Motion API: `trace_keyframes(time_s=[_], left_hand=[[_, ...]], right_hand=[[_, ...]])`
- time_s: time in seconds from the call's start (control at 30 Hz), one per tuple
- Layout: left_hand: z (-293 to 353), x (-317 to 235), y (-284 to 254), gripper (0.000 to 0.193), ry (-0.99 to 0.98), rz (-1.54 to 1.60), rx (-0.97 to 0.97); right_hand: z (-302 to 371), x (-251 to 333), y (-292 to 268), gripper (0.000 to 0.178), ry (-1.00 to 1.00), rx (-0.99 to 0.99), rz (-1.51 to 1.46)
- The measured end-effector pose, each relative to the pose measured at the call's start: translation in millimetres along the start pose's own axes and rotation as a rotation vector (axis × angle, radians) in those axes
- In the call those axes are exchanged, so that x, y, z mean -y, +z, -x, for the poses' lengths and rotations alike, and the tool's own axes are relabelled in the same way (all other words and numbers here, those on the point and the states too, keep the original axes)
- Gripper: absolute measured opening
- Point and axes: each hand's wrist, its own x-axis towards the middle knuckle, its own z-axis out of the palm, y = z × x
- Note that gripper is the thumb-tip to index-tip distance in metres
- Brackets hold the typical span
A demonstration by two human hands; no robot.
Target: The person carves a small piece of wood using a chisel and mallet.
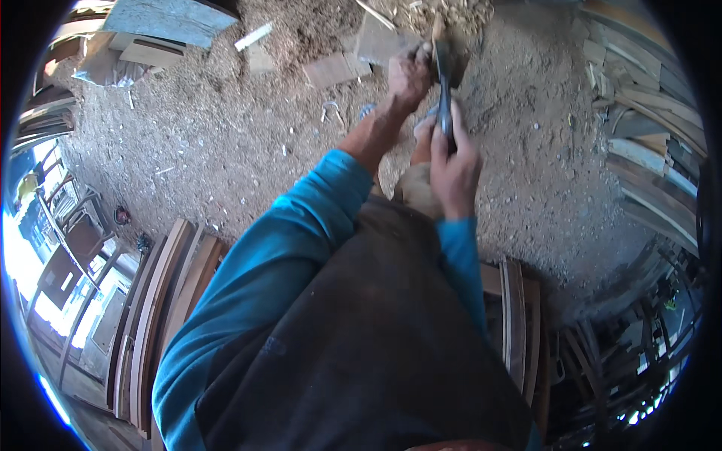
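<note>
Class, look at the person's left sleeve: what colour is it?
The left sleeve is teal blue, showing best in the head view.

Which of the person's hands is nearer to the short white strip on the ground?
Left. The left hand is right of the white strip and slightly lower in the picture; the right hand, gripping a dark tool, is farther right and lower.

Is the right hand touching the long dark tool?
Touching: the head view shows the right hand closed around the near end of the long dark tool.
</note>
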Motion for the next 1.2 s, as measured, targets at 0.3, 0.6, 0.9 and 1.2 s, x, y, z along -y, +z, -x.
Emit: trace_keyframes(time_s=[0.3, 0.6, 0.9, 1.2], left_hand=[[-17, 30, -6, 0.034, 0.123, -0.277, -0.029], [-13, 17, -1, 0.036, 0.113, -0.232, -0.007], [0, -1, 3, 0.035, 0.111, -0.104, 0.030], [-5, 15, 1, 0.036, 0.028, 0.119, 0.108]], right_hand=[[3, 25, -3, 0.049, 0.014, -0.023, 0.083], [-4, 30, -11, 0.052, -0.003, 0.020, 0.126], [-11, 28, -9, 0.052, 0.006, 0.030, 0.147], [-12, 22, -8, 0.052, 0.117, 0.075, 0.048]])
